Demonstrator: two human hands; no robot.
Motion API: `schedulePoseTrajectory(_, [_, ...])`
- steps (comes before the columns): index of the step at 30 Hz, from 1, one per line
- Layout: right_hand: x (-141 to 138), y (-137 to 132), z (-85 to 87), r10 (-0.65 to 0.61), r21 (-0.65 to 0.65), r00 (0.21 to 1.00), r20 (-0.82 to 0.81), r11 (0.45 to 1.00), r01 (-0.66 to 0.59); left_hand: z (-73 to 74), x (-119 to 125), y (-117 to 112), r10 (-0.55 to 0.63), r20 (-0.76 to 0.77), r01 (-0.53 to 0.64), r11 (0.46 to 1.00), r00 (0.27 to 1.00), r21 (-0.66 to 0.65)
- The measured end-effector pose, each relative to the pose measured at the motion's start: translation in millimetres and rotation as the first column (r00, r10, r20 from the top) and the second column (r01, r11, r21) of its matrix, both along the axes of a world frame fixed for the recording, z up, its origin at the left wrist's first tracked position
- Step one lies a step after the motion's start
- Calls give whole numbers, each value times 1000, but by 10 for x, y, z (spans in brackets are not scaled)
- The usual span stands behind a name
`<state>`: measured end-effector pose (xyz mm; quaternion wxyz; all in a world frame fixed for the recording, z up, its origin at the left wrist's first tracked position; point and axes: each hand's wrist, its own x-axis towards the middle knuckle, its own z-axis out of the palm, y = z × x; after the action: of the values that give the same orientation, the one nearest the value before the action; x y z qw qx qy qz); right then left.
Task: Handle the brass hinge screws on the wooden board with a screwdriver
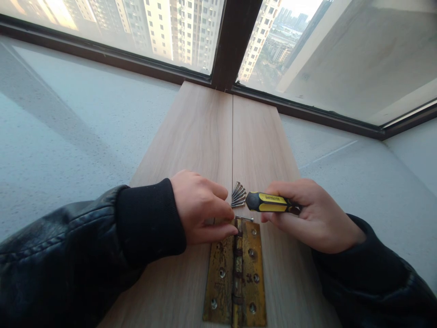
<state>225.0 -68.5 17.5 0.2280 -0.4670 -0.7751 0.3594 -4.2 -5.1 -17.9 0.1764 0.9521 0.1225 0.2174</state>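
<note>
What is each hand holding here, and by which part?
The right hand grips a screwdriver by its yellow-and-black handle. The left hand pinches one screw by its shank, at the brass hinge.

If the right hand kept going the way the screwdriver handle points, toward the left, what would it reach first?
Probably the small pile of screws just off the tip of the screwdriver held in the right hand; the left hand lies just beyond. Depth is hard to judge.

Both arms wear black, seemingly leather jacket sleeves; the left hand (201,207) and right hand (316,218) emerge from black knit cuffs.
</note>
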Motion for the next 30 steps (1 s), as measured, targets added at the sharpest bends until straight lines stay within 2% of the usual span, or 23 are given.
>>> schedulePoseTrajectory(7, [-17, 23, 30, 77, -53, 997, 19, 996, -75, -14, 15, 7, -18, -22, 18, 1000, 1000, 4])
schedulePoseTrajectory(11, [-32, 24, 39, 71, -29, 997, 11, 997, -71, -14, 20, 7, -16, -21, 16, 1000, 1000, -4])
schedulePoseTrajectory(17, [-50, 19, 55, 64, -13, 998, 3, 998, -64, 6, 19, 3, 32, -27, -31, 998, 999, 57])
schedulePoseTrajectory(26, [-58, 1, 32, 39, 0, 999, -22, 999, -39, 21, 12, -10, 21, -15, -20, 999, 1000, 41])
schedulePoseTrajectory(28, [-62, -6, 29, 45, -13, 999, -30, 999, -46, 34, 10, -12, 45, -1, -45, 997, 999, 57])
schedulePoseTrajectory(30, [-62, -12, 24, 46, -20, 998, -40, 999, -47, 50, 5, -12, 128, 34, -129, 990, 991, 53])
